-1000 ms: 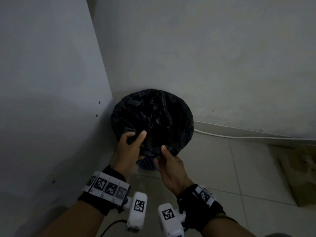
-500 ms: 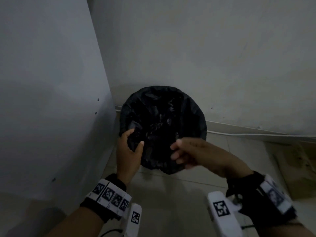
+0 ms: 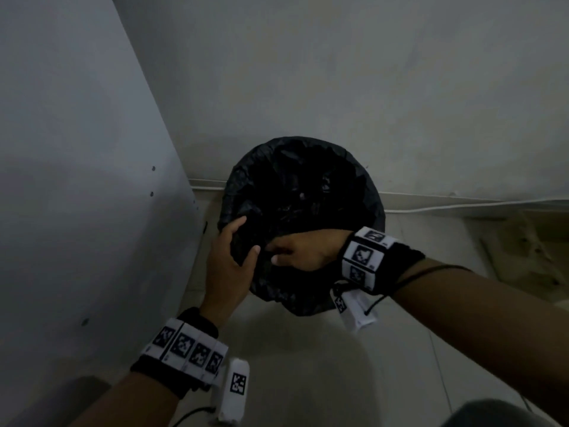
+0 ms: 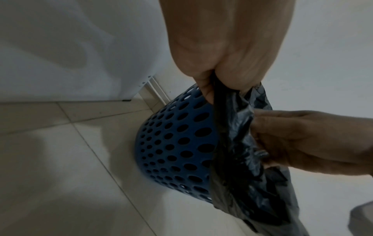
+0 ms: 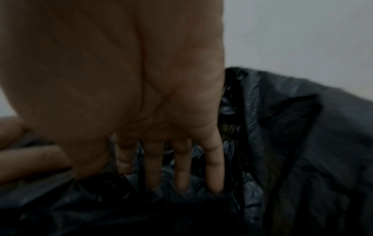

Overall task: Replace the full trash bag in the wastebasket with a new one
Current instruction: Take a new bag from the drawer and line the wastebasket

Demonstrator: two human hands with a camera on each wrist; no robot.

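A black trash bag (image 3: pixel 301 195) lines a blue perforated wastebasket (image 4: pixel 177 143) that stands in the corner; in the head view the bag's overhang hides the basket. My left hand (image 3: pixel 248 235) pinches the bag's near-left rim between thumb and fingers, and the left wrist view shows the film bunched in that grip (image 4: pixel 222 83). My right hand (image 3: pixel 283 254) reaches in from the right across the bag's mouth. Its fingers (image 5: pixel 181 167) lie straight, touching the crumpled film (image 5: pixel 302 127) without holding it.
A white cabinet side (image 3: pixel 92 180) rises close on the left, and a wall (image 3: pixel 338 72) stands just behind the basket. A white cable (image 3: pixel 462 204) runs along the skirting. Cardboard (image 3: pixel 523 248) lies at the right. Tiled floor (image 3: pixel 308 365) spreads in front.
My right hand let go of the near rim, swung out to the right and came back into the bag's mouth with straight fingers. The left hand kept its hold on the rim.
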